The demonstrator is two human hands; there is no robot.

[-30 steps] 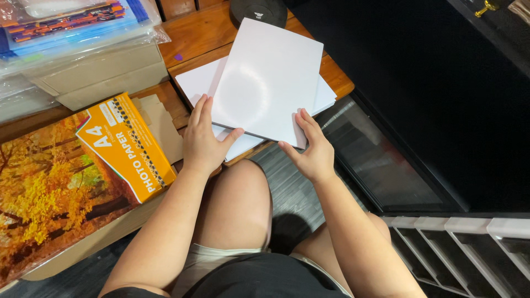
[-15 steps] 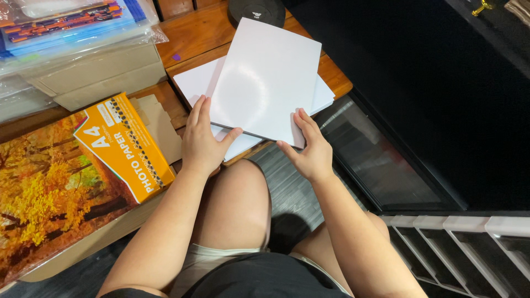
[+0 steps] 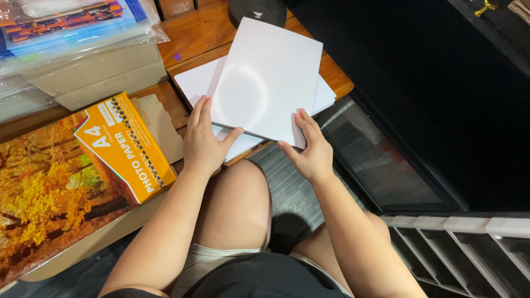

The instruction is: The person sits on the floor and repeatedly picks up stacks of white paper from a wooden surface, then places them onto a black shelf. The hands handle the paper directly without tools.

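A thick stack of glossy white paper sheets (image 3: pixel 265 77) is tilted up over the edge of a wooden table (image 3: pixel 193 33). My left hand (image 3: pixel 203 142) grips its lower left corner, thumb on top. My right hand (image 3: pixel 310 149) clasps the lower right corner. More loose white sheets (image 3: pixel 193 83) lie flat on the table beneath the stack. My bare knee (image 3: pixel 234 204) is just below the hands.
An orange photo paper pack (image 3: pixel 126 144) with an autumn-tree picture lies at the left on brown cardboard (image 3: pixel 160 124). Plastic-wrapped packs (image 3: pixel 72 27) and a cardboard box (image 3: pixel 99 72) sit behind. A black cap (image 3: pixel 259 10) is at the far edge. A black cabinet (image 3: pixel 441 99) stands right.
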